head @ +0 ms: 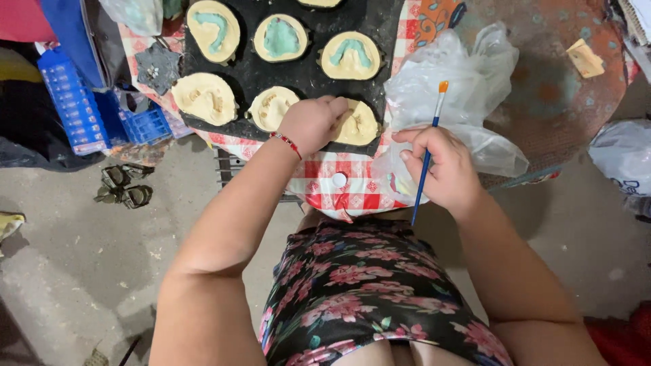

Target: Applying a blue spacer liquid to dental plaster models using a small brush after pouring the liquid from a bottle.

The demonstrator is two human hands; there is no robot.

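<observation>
Holding, right grip: a thin blue-handled paintbrush [426, 157] with an orange bristle tip is pinched upright in the closed fingers of the right hand [439, 166], which rests against a clear plastic bag [461, 102].
Pressing, left grip: the left hand [313, 122] is curled down onto the nearest plaster cast [358, 125], at the front right of the mould tray; whether anything is pinched beneath cannot be told.
Where the cast sits: in a cup of the black flexible mould tray [254, 71], on a surface covered by a red checked cloth [339, 183].
Handling, cast: judged stiff, brittle and rather heavy for its size; it is best taken by the thick outer rim, never by the raised tooth ridges.
Handling, brush: judged light and slim; it is best held at mid-handle.
Handling, tray: judged soft and likely to sag if lifted at one edge.
Count, casts: seven are seen, one only as a sliver at the top edge; three carry a teal filling [281, 37].
Count, other: one brush, one tray, one white cap [339, 179] on the cloth, one blue crate [71, 102] to the left.
</observation>
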